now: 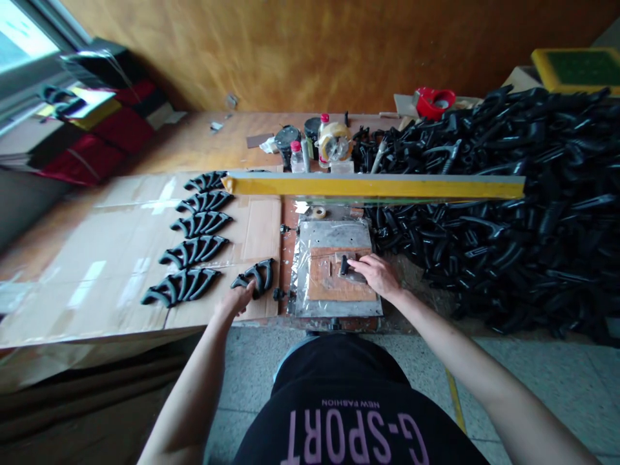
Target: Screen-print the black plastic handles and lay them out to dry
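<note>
My left hand [235, 300] grips a black moulded plastic part [256, 276] at the edge of the cardboard sheet [97, 258]. Several similar black parts [194, 250] lie in a neat row on that sheet, to its left. My right hand [380, 274] reaches left and holds a black plastic piece [345, 265] upright on a wooden board [334, 281]. That board sits on a foil-and-plastic-covered metal plate [334, 236]. The lower part of the piece is hidden behind my fingers.
A long yellow bar [372, 187] spans the table beyond the plate. A large heap of black parts [489, 219] fills the right side. Bottles, a tape roll [334, 142] and a red tape dispenser [434, 102] stand at the back. Tiled floor lies below.
</note>
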Motion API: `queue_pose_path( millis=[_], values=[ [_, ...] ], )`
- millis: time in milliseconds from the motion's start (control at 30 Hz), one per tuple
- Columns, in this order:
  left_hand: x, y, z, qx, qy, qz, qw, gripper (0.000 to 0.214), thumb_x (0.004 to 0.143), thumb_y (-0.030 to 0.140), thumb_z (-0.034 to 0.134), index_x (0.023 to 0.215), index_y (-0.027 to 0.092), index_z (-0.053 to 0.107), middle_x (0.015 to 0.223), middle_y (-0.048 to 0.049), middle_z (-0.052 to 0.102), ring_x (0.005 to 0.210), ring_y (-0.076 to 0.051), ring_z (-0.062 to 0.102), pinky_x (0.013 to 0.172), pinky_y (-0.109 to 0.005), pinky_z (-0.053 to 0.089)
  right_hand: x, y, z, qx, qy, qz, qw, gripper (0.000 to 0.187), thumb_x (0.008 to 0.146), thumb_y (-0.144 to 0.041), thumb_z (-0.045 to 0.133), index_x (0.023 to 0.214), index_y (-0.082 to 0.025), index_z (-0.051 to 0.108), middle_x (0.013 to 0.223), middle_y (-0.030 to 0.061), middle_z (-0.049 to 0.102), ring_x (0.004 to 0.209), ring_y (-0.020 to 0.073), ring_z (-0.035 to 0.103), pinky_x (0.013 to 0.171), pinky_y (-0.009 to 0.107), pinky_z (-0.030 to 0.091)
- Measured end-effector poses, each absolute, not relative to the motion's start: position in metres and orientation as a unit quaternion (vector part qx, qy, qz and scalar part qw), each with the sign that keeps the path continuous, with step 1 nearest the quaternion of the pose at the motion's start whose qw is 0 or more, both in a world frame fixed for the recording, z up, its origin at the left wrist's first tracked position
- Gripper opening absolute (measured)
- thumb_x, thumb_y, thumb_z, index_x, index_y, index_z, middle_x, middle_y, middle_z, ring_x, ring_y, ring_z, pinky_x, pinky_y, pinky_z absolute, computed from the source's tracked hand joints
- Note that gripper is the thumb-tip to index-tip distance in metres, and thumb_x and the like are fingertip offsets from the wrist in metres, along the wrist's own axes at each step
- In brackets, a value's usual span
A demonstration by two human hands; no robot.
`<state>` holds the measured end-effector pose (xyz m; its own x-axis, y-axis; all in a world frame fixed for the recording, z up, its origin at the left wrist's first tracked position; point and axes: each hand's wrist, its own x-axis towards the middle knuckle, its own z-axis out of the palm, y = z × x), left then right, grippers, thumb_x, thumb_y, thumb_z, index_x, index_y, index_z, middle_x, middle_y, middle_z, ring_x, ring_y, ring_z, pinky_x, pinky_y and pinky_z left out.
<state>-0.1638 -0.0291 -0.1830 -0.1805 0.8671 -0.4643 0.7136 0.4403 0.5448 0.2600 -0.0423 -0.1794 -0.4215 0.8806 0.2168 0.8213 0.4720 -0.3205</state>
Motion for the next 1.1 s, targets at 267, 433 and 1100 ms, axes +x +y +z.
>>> queue_pose_path(
  millis=[267, 433, 1100],
  values=[
    [-0.055, 0.033, -0.051, 0.508, 0.520, 0.488, 0.483, 0.065, 0.089, 0.070, 0.029, 0.112, 0.017, 0.059, 0.069, -0.0049, 0.064, 0.050, -0.012, 0.056, 0.053, -0.024, 0.047, 0.219, -0.040, -0.179, -0.479, -0.865, 0.020, 0.147, 0.032, 0.094, -0.021, 0.049, 0.119, -0.025, 0.069, 0.097, 0.0092, 0.064, 0.097, 0.0228, 0.051, 0.086, 0.035, 0.040],
    [-0.020, 0.003, -0.016, 0.474, 0.442, 0.555, 0.521, 0.059, 0.090, 0.068, 0.036, 0.105, 0.018, 0.063, 0.071, -0.0036, 0.064, 0.056, -0.013, 0.059, 0.051, -0.023, 0.047, 0.257, -0.037, -0.170, -0.564, -0.802, 0.062, 0.187, 0.028, 0.091, -0.031, 0.054, 0.114, -0.025, 0.070, 0.101, 0.0078, 0.066, 0.099, 0.0235, 0.055, 0.089, 0.037, 0.042],
    [-0.050, -0.066, -0.192, 0.430, 0.624, 0.335, 0.560, 0.074, 0.077, 0.044, 0.068, 0.144, 0.021, 0.044, 0.078, -0.0007, 0.068, 0.065, -0.016, 0.061, 0.062, -0.025, 0.046, 0.215, -0.025, -0.125, -0.370, -0.924, 0.056, 0.084, 0.018, 0.086, -0.007, 0.048, 0.086, -0.016, 0.063, 0.085, 0.0093, 0.063, 0.089, 0.0223, 0.053, 0.074, 0.032, 0.039]
  ],
)
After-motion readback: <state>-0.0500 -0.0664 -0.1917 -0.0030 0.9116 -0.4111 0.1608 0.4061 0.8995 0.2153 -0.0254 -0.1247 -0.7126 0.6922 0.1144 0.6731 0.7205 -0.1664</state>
